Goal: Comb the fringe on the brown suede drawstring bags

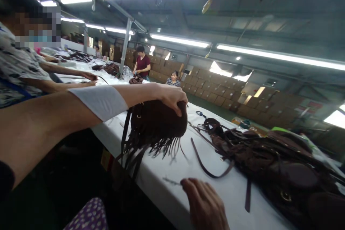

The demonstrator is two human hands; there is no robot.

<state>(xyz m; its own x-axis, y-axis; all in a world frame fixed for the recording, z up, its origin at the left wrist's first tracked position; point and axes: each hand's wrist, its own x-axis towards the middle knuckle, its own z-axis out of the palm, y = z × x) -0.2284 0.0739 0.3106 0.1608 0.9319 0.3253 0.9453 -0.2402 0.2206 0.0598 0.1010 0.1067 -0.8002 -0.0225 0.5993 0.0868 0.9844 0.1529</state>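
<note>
From where I stand, the person's two hands are well apart. The left hand [172, 97], a white band [101, 101] on its forearm, is clamped on the top of a dark brown bag [157, 120], which it holds at the near edge of the white table [179, 167], fringe [168, 145] hanging down. The right hand [205, 199] is lower and nearer, fingers curled; a thin, blurred thing [171, 180] shows at its fingertips, though I can't tell whether they grip it. A loose strap [207, 170] and a brown heap [258, 154] lie to the right.
</note>
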